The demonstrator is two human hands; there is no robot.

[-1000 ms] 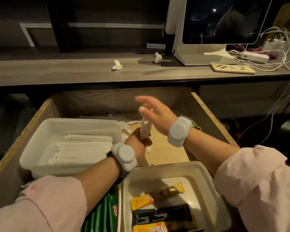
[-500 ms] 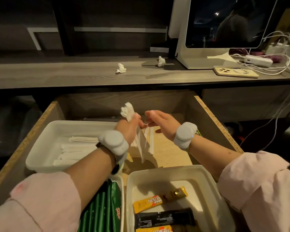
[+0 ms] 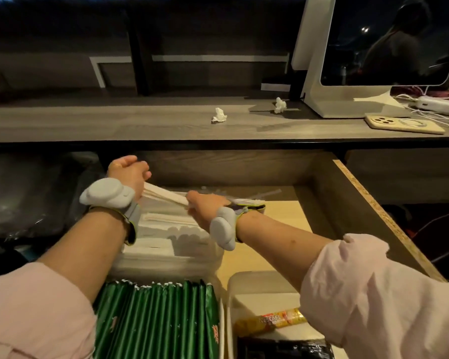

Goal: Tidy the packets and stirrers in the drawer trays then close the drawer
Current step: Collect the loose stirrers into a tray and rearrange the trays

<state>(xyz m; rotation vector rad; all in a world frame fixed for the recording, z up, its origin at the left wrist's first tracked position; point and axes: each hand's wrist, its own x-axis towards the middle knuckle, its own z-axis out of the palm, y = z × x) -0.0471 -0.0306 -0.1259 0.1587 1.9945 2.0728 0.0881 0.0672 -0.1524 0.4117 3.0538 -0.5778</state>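
Note:
My left hand (image 3: 128,172) and my right hand (image 3: 205,206) both grip one bundle of white paper-wrapped stirrers (image 3: 163,195), held level above the white stirrer tray (image 3: 166,260) in the open drawer (image 3: 373,203). More wrapped stirrers (image 3: 166,218) lie inside that tray beneath the bundle. Green packets (image 3: 156,320) stand in a row in the near left tray. A yellow Nescafe packet (image 3: 270,321) and a black packet (image 3: 283,348) lie in the near right tray (image 3: 244,278). My arms hide parts of the trays.
Above the drawer runs a wooden counter (image 3: 114,125) with two crumpled tissues (image 3: 219,115), a white monitor (image 3: 373,55), a phone (image 3: 403,124) and white cables (image 3: 441,107). The drawer's bare floor (image 3: 283,229) shows to the right of the stirrer tray.
Both hands moved left from the drawer's middle to over the stirrer tray. The bundle went from upright in the left hand to level, now gripped at both ends.

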